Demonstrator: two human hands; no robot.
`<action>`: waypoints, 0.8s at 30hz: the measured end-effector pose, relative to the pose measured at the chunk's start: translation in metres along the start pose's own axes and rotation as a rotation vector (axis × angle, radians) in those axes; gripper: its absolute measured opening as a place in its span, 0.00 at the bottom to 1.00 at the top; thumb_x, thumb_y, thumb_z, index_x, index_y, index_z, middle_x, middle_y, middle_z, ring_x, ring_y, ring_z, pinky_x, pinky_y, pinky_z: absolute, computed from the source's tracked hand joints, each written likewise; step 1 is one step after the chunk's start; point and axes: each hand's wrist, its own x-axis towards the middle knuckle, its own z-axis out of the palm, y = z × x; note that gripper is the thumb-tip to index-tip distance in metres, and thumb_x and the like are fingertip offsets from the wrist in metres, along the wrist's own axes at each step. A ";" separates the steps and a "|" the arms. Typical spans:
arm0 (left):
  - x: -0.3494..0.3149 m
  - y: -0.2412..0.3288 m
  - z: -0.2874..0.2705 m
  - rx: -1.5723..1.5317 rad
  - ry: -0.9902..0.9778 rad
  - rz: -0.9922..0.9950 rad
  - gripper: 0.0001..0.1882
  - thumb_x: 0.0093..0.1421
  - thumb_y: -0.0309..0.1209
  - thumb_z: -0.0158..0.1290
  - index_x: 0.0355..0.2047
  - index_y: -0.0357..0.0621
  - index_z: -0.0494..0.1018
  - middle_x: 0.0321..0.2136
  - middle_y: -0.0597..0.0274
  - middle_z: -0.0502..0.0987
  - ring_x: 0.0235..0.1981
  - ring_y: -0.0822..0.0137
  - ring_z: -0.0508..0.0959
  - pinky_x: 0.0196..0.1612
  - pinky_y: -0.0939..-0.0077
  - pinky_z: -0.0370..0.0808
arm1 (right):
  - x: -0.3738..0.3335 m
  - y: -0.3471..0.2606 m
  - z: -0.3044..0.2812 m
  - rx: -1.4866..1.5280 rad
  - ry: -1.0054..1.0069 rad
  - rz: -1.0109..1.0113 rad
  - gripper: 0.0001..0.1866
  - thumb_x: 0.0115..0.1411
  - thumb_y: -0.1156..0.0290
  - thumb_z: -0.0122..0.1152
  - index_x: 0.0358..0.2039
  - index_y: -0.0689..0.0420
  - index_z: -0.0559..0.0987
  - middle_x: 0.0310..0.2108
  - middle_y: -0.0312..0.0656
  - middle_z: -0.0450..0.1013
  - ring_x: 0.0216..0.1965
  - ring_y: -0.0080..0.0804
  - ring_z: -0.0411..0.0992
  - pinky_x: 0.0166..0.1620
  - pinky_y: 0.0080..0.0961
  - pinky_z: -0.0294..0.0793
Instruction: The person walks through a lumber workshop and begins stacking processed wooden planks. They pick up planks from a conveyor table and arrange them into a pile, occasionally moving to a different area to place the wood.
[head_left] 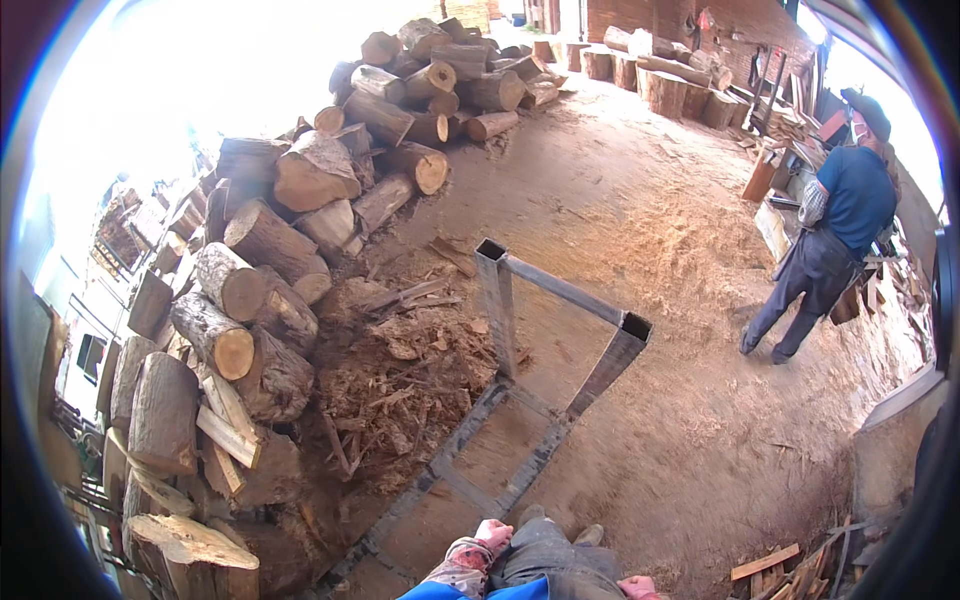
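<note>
My left hand (493, 535) is beside my left thigh, its fingers curled in; nothing shows in it. Low at the bottom edge, my right hand (638, 587) is partly cut off beside my other leg, and its fingers are hard to make out. In front of me stands a grey metal frame (562, 290): two square-tube uprights with open tops, joined by a crossbar. Its ladder-like base (465, 490) lies along the ground and runs toward the lower left. My left hand is nearest to this base; whether they touch cannot be told.
Piled cut logs (315, 172) line the left side. Bark and wood scraps (410, 370) lie beside the frame. A person (850, 205) in a dark blue shirt stands at the right by stacked wood. Log rounds (662, 92) stand at the back. Sawdust covers the ground (690, 420).
</note>
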 end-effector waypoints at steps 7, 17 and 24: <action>-0.013 0.006 -0.013 0.106 0.080 -0.003 0.10 0.59 0.30 0.55 0.31 0.32 0.75 0.24 0.58 0.77 0.20 0.71 0.74 0.19 0.78 0.71 | -0.009 -0.035 0.011 -0.300 0.018 -0.208 0.22 0.51 0.47 0.65 0.31 0.54 0.84 0.30 0.43 0.80 0.35 0.36 0.77 0.41 0.32 0.76; -0.033 0.009 -0.031 0.029 0.093 -0.008 0.09 0.59 0.29 0.54 0.32 0.32 0.74 0.22 0.60 0.75 0.18 0.75 0.72 0.17 0.81 0.68 | 0.005 -0.065 0.016 -0.354 -0.026 -0.269 0.21 0.50 0.48 0.65 0.30 0.54 0.84 0.29 0.43 0.79 0.34 0.36 0.77 0.40 0.32 0.76; -0.029 -0.002 -0.022 -0.016 0.109 0.014 0.08 0.60 0.28 0.54 0.31 0.33 0.74 0.21 0.61 0.74 0.18 0.75 0.71 0.16 0.82 0.66 | 0.002 -0.067 0.002 -0.393 -0.023 -0.286 0.20 0.50 0.49 0.65 0.29 0.54 0.84 0.29 0.43 0.79 0.34 0.37 0.77 0.40 0.32 0.76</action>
